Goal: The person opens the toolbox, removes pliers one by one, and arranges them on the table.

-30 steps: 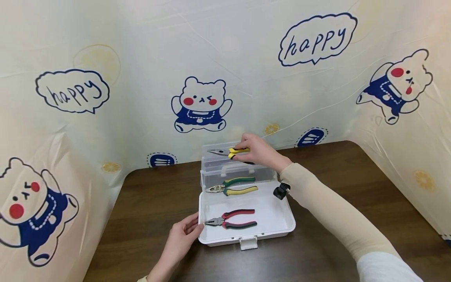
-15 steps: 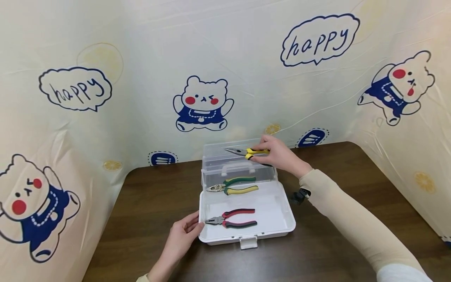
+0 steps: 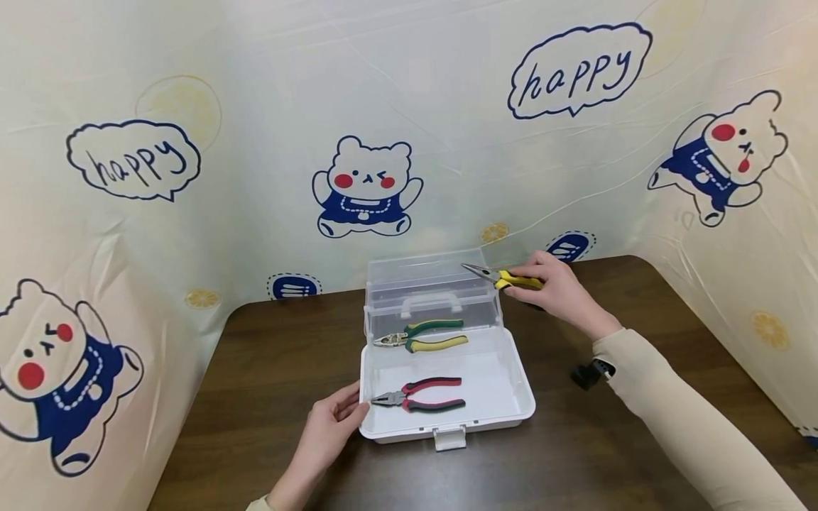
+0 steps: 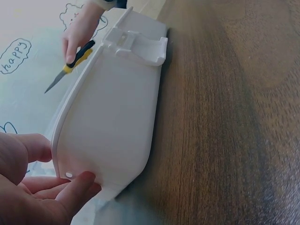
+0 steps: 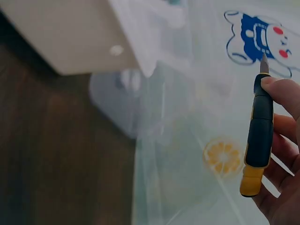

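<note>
My right hand grips a pair of yellow-and-black needle-nose pliers by the handles. It holds them above the back right corner of the white plastic toolbox, jaws pointing left. At the toolbox's left rim, my left hand pinches the edge between thumb and fingers, as the left wrist view also shows. Inside the box lie red-and-black combination pliers near the front. Green-and-yellow combination pliers are behind them, seen through the clear plastic.
The toolbox's clear lid stands raised at the back, with a handle. A white latch hangs at the front. The brown wooden table ends against a printed curtain on the back and sides.
My right hand has carried the needle-nose pliers to the right, from over the raised lid to past its right side. The left hand and toolbox have stayed put.
</note>
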{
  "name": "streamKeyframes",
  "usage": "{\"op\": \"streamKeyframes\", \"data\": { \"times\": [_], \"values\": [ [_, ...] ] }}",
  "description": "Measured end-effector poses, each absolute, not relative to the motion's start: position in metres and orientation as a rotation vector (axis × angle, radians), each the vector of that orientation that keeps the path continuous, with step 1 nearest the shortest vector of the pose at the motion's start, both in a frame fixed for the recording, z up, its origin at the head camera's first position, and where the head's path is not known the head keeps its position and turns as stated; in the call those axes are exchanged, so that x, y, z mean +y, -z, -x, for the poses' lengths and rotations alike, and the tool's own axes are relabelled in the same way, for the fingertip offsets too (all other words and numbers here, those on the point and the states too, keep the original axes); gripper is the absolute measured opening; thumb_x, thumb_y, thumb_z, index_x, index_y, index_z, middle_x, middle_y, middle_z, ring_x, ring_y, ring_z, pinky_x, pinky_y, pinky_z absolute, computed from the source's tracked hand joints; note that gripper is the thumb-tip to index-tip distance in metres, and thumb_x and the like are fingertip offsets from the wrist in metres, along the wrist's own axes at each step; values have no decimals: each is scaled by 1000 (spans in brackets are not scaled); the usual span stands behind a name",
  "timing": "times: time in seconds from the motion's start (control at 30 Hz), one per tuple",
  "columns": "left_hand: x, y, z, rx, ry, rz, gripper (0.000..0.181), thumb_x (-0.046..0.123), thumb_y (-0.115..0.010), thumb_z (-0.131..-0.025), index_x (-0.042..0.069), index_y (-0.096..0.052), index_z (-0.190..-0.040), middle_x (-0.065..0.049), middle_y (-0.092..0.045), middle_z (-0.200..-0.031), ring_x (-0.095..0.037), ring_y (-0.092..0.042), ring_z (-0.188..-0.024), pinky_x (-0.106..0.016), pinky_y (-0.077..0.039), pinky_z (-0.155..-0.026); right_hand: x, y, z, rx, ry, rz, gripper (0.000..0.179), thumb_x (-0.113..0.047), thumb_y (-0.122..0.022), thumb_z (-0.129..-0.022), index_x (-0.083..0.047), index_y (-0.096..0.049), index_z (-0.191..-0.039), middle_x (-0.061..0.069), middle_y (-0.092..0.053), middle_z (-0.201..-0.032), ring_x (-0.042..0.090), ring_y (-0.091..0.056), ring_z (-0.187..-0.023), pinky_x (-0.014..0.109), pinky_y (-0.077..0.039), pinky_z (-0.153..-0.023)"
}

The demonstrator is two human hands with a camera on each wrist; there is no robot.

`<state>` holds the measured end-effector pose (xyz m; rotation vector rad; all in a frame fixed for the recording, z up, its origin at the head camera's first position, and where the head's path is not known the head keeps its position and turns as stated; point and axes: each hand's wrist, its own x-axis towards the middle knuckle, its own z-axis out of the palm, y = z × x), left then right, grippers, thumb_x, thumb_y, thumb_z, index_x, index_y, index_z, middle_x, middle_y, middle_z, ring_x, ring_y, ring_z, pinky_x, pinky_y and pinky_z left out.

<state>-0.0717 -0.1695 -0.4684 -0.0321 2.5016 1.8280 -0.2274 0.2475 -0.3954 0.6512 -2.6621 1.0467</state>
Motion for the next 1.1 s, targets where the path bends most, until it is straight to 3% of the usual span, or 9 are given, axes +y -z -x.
{"op": "streamKeyframes", "data": {
  "times": [0.23, 0.5, 0.83, 1.1],
  "values": [
    [-169, 470, 72, 2492, -1839, 28, 41, -2, -71, -95, -13, -63, -133, -29, -69, -127, -36, -72, -110, -29, -60, -85, 283, 414, 215, -2660, -1035, -470, 39, -19, -85, -89, 2, -76, -120, 8, -56, -96, 22, -47, -85, 28, -39, -66],
    [-170, 469, 72, 2508, -1814, 47, 41, 0, -72, -96, -13, -63, -134, -29, -68, -127, -35, -72, -110, -32, -61, -86, 328, 443, 204, -2664, -1045, -286, 41, -25, -84, -91, 4, -76, -119, 12, -58, -99, 27, -51, -87, 16, -40, -66],
    [-169, 467, 70, 2498, -1828, 47, 41, 0, -71, -96, -13, -62, -134, -29, -68, -127, -36, -71, -111, -28, -59, -86, 369, 471, 194, -2682, -923, -155, 41, -25, -82, -92, 7, -75, -117, 11, -57, -91, 18, -48, -80, 25, -41, -62],
    [-169, 467, 70, 2482, -1842, 53, 41, -1, -71, -96, -13, -63, -134, -29, -69, -127, -36, -71, -112, -26, -58, -86, 391, 487, 195, -2762, -828, -15, 43, -27, -81, -92, 11, -75, -112, 17, -62, -87, 28, -51, -80, 36, -39, -63]
  ]
}}
